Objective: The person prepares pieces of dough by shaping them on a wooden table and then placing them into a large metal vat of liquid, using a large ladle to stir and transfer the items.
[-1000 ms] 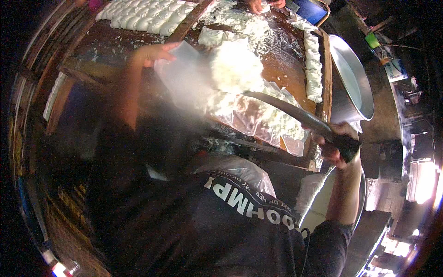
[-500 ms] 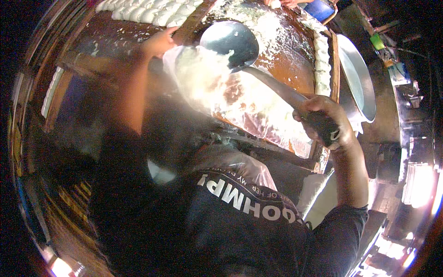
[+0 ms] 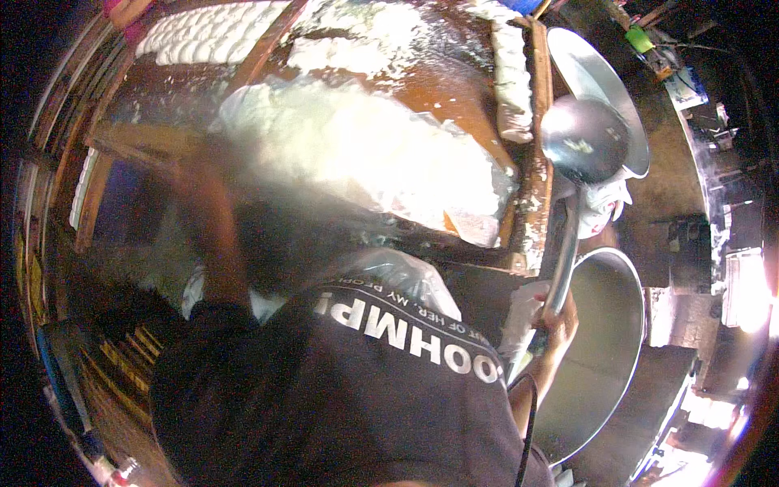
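My right hand [image 3: 556,321] is wrapped around the long handle of a large metal ladle [image 3: 586,140]. The rounded bowl of the ladle points away from me, in front of a wide metal basin. My left hand [image 3: 207,154] is smeared by motion and steam near the left end of a pale, wet-looking sheet [image 3: 475,219], its fingers unclear. Spread over that sheet is a bright white, steaming mass [image 3: 349,146], too overexposed to show what it is.
Rows of white lumps [image 3: 211,32] lie at the back left, and another strip of them [image 3: 513,81] along the right side. A wooden bar [image 3: 533,178] edges the brown worktop [image 3: 442,97]. The metal basin [image 3: 641,122] leans beyond it; a big round pot [image 3: 641,325] stands nearer.
The ladle has swung from above the white mass to the right, past the wooden bar. My right hand has come down nearer my body. My left hand has moved left and nearer.
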`<state>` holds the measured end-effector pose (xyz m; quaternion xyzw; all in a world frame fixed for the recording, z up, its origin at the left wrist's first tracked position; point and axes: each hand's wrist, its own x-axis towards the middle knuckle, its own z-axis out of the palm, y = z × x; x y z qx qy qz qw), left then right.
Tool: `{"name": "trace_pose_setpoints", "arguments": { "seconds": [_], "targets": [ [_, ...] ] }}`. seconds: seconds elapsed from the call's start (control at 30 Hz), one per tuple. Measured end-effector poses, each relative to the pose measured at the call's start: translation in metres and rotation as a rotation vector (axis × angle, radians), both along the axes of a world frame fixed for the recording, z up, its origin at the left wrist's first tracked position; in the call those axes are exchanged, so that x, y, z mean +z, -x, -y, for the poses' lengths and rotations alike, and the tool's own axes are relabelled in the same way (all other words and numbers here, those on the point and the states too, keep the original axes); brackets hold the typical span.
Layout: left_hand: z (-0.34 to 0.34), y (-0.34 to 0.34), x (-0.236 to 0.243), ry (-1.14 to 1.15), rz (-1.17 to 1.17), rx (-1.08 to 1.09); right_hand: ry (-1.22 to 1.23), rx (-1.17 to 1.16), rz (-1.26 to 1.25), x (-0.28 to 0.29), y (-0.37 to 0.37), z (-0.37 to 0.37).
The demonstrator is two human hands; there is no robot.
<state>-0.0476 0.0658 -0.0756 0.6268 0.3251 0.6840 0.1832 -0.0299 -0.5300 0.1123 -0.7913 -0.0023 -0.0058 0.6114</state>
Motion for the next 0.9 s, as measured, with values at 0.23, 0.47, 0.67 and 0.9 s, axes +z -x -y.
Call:
{"name": "trace_pose_setpoints", "arguments": {
  "seconds": [0.23, 0.47, 0.67, 0.9],
  "targets": [
    [0.081, 0.016, -0.058, 0.410, -0.094, -0.164, -0.224, -0.595, -0.277, -0.095, -0.006, 0.126],
    [0.173, -0.022, 0.054, 0.137, -0.428, -0.134, -0.593, -0.578, -0.523, -0.148, -0.011, 0.165],
    [0.191, 0.012, 0.095, 0.012, -0.542, 0.013, -0.759, -0.558, -0.579, -0.192, -0.026, 0.195],
    [0.143, 0.041, 0.068, -0.105, -0.480, -0.104, 1.071, 0.124, -0.778, -0.199, -0.066, 0.277]
  ]
}}
